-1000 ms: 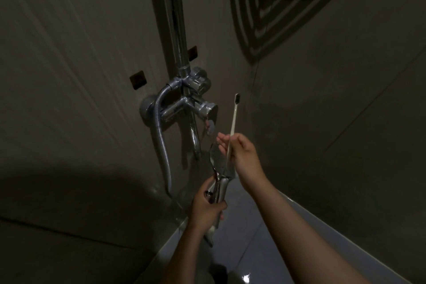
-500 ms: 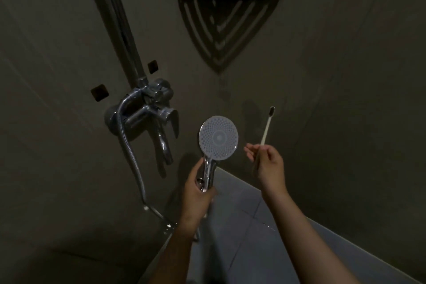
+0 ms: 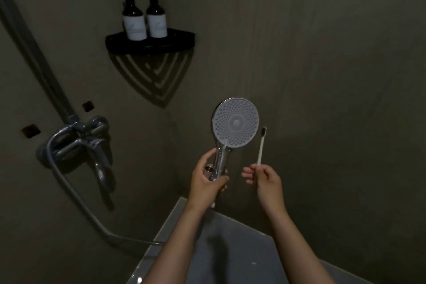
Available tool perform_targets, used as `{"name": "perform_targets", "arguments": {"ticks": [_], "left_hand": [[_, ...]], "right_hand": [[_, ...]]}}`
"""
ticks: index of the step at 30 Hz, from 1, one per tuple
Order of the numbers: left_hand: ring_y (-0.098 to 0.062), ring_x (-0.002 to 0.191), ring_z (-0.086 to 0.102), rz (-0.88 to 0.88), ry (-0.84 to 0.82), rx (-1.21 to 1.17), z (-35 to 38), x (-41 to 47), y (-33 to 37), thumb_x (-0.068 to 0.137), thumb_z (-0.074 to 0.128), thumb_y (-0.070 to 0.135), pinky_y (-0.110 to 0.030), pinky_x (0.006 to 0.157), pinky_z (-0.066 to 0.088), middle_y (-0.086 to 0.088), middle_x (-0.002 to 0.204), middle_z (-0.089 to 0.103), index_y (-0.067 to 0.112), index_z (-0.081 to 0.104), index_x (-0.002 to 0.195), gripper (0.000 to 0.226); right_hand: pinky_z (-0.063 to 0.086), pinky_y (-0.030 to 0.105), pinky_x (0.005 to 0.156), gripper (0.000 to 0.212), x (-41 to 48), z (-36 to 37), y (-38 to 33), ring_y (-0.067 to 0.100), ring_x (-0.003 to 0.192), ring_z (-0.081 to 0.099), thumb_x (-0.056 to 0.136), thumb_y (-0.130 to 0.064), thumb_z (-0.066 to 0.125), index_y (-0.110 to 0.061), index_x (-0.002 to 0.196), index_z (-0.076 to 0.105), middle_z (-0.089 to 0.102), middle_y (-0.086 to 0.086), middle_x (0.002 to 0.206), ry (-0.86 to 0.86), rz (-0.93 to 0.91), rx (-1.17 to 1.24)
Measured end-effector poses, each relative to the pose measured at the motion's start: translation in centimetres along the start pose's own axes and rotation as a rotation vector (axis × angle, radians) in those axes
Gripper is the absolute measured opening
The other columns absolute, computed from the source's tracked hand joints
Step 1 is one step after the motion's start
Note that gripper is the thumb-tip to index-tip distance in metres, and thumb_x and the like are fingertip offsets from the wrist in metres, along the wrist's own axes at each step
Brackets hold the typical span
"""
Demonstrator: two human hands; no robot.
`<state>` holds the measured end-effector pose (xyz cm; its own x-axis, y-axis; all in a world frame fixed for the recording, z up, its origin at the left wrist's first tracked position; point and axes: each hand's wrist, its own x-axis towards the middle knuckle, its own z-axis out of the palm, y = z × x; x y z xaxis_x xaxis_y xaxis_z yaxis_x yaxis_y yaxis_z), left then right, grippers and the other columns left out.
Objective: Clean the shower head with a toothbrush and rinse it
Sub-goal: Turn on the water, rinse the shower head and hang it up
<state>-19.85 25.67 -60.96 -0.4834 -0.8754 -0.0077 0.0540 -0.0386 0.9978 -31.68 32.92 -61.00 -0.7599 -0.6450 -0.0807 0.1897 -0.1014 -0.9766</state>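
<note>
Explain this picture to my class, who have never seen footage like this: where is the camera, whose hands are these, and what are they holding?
There is no machine here. A person wears one wide-angle camera on the head, so you look forward and down along their own arms in a dim shower. The left hand grips the shower head by its handle, its dotted face turned toward the camera. The right hand pinches a toothbrush upright, bristles up, just beside that face and not touching it. On the wall at left are the tap and the hose running down from it. Higher up, a black corner shelf carries two pump bottles side by side.
</note>
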Motion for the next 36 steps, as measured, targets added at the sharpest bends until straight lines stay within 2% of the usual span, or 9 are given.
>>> {"name": "perform_targets", "arguments": {"ticks": [6,17,20,22,24,26,28,33,36], "left_hand": [[-0.014,0.068,0.064,0.046,-0.106,-0.065,8.4,-0.8,4.3,0.073,0.066,-0.015,-0.023,0.054,0.053,-0.012,0.088,0.068,0.029,0.047,0.127,0.072],[-0.013,0.06,0.065,0.125,-0.29,-0.16,15.8,-1.7,10.8,0.072,0.067,-0.016,-0.023,0.052,0.053,-0.012,0.09,0.069,0.032,0.05,0.113,0.065],[-0.02,0.075,0.066,0.171,-0.319,-0.138,15.9,-0.9,12.2,0.073,0.07,-0.01,-0.027,0.061,0.057,-0.017,0.105,0.067,0.033,0.051,0.117,0.065],[-0.022,0.085,0.067,0.193,-0.328,-0.125,15.6,-0.4,12.9,0.075,0.071,-0.006,-0.029,0.071,0.058,-0.015,0.11,0.067,0.033,0.051,0.12,0.062],[-0.02,0.09,0.067,0.191,-0.332,-0.13,15.1,0.1,13.3,0.078,0.07,-0.003,-0.027,0.076,0.057,-0.013,0.111,0.067,0.027,0.048,0.128,0.063],[-0.018,0.086,0.068,0.181,-0.347,-0.144,14.5,0.7,13.3,0.08,0.068,-0.003,-0.026,0.076,0.056,-0.01,0.107,0.068,0.028,0.046,0.129,0.062],[-0.016,0.084,0.067,0.165,-0.368,-0.162,13.9,1.1,13.1,0.081,0.066,-0.003,-0.024,0.075,0.056,-0.01,0.106,0.068,0.027,0.045,0.129,0.06],[-0.011,0.081,0.069,0.139,-0.402,-0.142,12.7,1.9,12.0,0.084,0.063,-0.002,-0.023,0.072,0.056,-0.006,0.106,0.069,0.021,0.043,0.137,0.061],[-0.013,0.098,0.066,0.141,-0.414,-0.099,12.4,2.2,11.8,0.087,0.057,-0.004,-0.02,0.08,0.055,-0.012,0.12,0.064,0.019,0.041,0.139,0.059]], "right_hand": [[0.038,0.013,0.051,0.022,1.2,-6.9,-4.8,0.01,0.058,0.043,0.098,-0.007,0.039,-0.004,0.1,0.06,0.058,0.002,0.073,0.021,-0.024,-0.18],[0.037,0.009,0.044,0.026,1.4,-10.3,-12.1,0.001,0.045,0.046,0.094,0.004,0.038,0.003,0.1,0.063,0.059,0.004,0.072,0.051,-0.092,-0.132],[0.035,0.006,0.042,0.029,1.3,-9.4,-13.5,-0.003,0.039,0.045,0.094,0.009,0.036,-0.005,0.09,0.062,0.057,-0.005,0.058,0.003,-0.109,-0.061],[0.034,0.006,0.041,0.026,1.2,-8.5,-14.0,-0.004,0.038,0.044,0.096,0.005,0.037,-0.007,0.096,0.061,0.054,-0.011,0.049,-0.048,-0.112,-0.042],[0.038,0.007,0.045,0.028,1.1,-7.5,-14.1,-0.006,0.044,0.051,0.098,-0.001,0.038,-0.01,0.117,0.056,0.059,-0.007,0.061,-0.073,-0.096,-0.059],[0.051,0.016,0.063,0.036,1.1,-6.8,-14.0,0.005,0.073,0.066,0.099,-0.012,0.041,-0.019,0.134,0.045,0.068,0.006,0.09,-0.092,-0.068,-0.025],[0.051,0.023,0.077,0.04,1.0,-6.4,-14.1,0.018,0.098,0.066,0.1,-0.022,0.042,-0.021,0.14,0.039,0.066,0.013,0.114,-0.101,-0.048,0.017],[0.036,0.014,0.049,0.03,0.7,-4.9,-14.7,0.003,0.057,0.047,0.101,-0.031,0.034,-0.018,0.115,0.057,0.055,-0.005,0.072,-0.128,-0.085,0.014],[0.037,0.015,0.049,0.023,1.3,-4.4,-14.9,0.01,0.059,0.053,0.097,-0.031,0.047,-0.015,0.093,0.063,0.06,0.0,0.07,-0.167,-0.137,-0.079]]}}
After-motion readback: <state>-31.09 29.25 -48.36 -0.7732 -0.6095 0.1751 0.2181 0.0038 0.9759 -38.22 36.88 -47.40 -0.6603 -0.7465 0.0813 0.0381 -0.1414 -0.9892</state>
